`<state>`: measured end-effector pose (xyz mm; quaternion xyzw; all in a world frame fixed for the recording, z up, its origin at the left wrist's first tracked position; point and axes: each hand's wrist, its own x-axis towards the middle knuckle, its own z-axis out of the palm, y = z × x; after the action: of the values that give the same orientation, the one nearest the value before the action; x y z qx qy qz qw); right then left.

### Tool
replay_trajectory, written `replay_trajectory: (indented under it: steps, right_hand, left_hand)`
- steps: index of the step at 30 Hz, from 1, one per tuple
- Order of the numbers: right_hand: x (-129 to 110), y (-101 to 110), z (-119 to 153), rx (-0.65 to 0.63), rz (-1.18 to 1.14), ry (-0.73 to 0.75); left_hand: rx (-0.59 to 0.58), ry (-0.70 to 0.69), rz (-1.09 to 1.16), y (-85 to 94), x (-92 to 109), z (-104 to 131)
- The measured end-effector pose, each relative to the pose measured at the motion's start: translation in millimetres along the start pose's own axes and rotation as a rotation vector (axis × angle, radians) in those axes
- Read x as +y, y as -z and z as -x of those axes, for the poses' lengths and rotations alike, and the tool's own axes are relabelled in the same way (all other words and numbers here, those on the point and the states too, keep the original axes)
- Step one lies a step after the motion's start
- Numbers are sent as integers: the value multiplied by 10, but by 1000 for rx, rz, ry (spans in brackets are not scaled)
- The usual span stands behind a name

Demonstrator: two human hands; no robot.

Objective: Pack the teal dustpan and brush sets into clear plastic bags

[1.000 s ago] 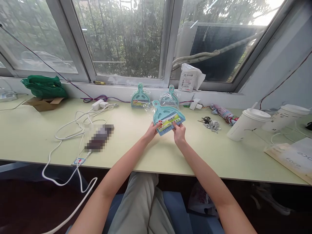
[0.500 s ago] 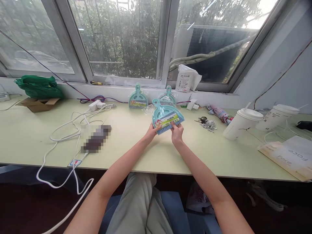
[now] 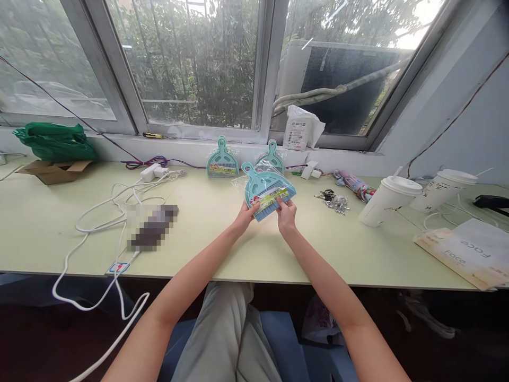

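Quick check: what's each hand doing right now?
Left hand: closed on the lower left edge of the packaged dustpan set.
Right hand: closed on the lower right edge of the same set.

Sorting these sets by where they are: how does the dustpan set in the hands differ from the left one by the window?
The held dustpan set is gripped at its lower edge by the left hand and right hand, tilted, handle up-left; the left set by the window stands untouched, upright against the wall. The held one looks larger, being nearer. Both are teal with a label band.
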<state>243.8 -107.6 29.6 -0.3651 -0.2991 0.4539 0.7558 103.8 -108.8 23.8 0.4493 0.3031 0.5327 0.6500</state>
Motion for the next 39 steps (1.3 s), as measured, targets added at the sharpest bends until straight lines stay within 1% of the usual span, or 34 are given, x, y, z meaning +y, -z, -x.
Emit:
replay_trajectory:
  steps: [4, 6, 8, 11, 14, 16, 18, 19, 20, 21, 22, 24, 25, 26, 27, 28, 30, 34, 37, 39]
  right_hand:
    - [-31, 40, -34, 42, -38, -8]
    - [-40, 56, -58, 41, -67, -13]
    - [-42, 57, -70, 20, -76, -12]
    - [-45, 39, -67, -32, -64, -16]
    - [-66, 35, -95, -84, -51, -50]
    - [-94, 60, -151, -124, -22, -125]
    - [-131, 108, -221, -161, 54, -230]
    - [-151, 138, -253, -174, 124, -260]
    - [-171, 169, -277, -172, 216, -248]
    - [-191, 199, -292, -159, 325, -182]
    - [-209, 226, -298, -149, 442, -65]
    - [-234, 262, -288, -174, 676, 237]
    - [-239, 270, -276, -222, 777, 372]
    - [-237, 272, -264, -293, 859, 473]
    - [-229, 270, -254, -367, 923, 536]
    - [-216, 265, -248, -422, 965, 570]
    - [-180, 256, -248, -464, 974, 588]
    - [-121, 270, -287, -428, 891, 561]
    - [-87, 305, -323, -391, 889, 566]
    - [-55, 330, -344, -401, 919, 554]
  left_hand:
    - [-137, 62, -26, -134, -29, 97]
    - [-167, 60, 1, -166, -30, 86]
    - [-119, 15, 41, -155, -18, 43]
    - [-20, -45, 45, -87, 1, -23]
    - [30, -35, -41, -20, 0, -52]
    - [72, -26, -90, 15, 1, -72]
    - [138, -18, -89, 64, 26, -109]
    - [174, -7, -69, 101, 50, -135]
    - [204, 9, -40, 149, 81, -162]
    - [232, 26, -5, 208, 116, -189]
    - [256, 39, 30, 273, 154, -213]
    - [292, 66, 89, 411, 224, -245]
    - [299, 81, 109, 473, 253, -250]
    - [297, 98, 117, 526, 275, -249]
    - [284, 117, 114, 565, 292, -243]
    - [263, 137, 100, 591, 302, -233]
    - [216, 169, 57, 608, 310, -210]
    - [147, 241, 20, 586, 314, -176]
    - [143, 297, -45, 594, 317, -167]
    - [131, 328, -108, 607, 310, -164]
